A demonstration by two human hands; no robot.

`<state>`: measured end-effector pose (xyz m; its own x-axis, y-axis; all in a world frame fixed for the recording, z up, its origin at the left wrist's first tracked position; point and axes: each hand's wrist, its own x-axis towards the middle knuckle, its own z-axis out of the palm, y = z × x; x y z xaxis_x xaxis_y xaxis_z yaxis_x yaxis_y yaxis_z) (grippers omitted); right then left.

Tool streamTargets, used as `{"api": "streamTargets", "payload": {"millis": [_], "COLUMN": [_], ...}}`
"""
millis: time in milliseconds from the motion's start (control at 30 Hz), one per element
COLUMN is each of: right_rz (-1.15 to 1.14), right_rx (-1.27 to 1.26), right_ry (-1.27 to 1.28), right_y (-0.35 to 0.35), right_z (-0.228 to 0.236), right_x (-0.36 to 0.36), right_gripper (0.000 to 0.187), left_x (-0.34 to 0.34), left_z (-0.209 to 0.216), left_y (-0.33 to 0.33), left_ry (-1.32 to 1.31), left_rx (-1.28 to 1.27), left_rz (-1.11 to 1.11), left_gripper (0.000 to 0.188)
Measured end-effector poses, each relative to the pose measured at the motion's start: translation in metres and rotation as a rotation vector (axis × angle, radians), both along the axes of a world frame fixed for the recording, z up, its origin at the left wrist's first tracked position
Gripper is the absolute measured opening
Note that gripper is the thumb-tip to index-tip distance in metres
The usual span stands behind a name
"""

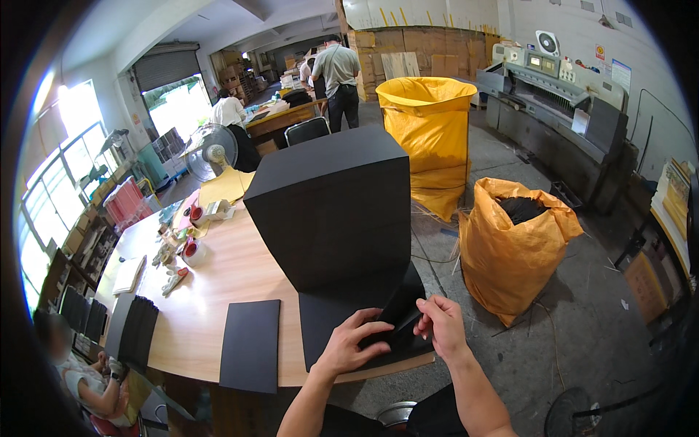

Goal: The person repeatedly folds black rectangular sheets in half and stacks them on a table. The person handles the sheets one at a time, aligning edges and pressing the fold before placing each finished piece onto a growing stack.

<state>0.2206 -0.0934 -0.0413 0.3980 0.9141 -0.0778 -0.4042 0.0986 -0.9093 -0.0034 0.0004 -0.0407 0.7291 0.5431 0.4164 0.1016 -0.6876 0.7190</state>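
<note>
A tall stack of black card sheets (338,211) stands at the table's right side, directly ahead of me. In front of it lies a black sheet (320,320), its right part raised in a folded flap (402,295). My left hand (354,344) rests on this sheet beside the flap, fingers bent and apart. At the flap's right edge, my right hand (441,326) has its thumb and fingers pinched together on the black sheet; the fingertips partly hide the grip. Left of my hands, a separate flat black panel (250,346) lies near the table's front edge.
The wooden table (196,335) carries tape rolls (194,252) and a black stack (131,331). A person (87,379) sits at the left; others work farther back. Beyond the table's right edge stand two yellow-orange sacks (510,255). A fan (211,151) stands behind the table.
</note>
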Motion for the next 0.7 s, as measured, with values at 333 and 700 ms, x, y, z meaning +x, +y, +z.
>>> {"api": "streamTargets", "payload": {"millis": [333,700], "right_rz": [-0.073,0.037], "right_rx": [0.022,-0.024], "right_ry": [-0.067,-0.02], "right_y": [-0.007,-0.005], "right_z": [-0.002,-0.003], "right_x": [-0.005,0.003], "right_gripper": [0.036,0.037], "left_x": [0.003,0.001], "left_z": [-0.003,-0.004], "left_y": [-0.002,-0.002], "left_ry": [-0.091,0.0], "left_rx": [-0.096,-0.021], "left_rz": [0.039,-0.004], "left_gripper": [0.041,0.052]}}
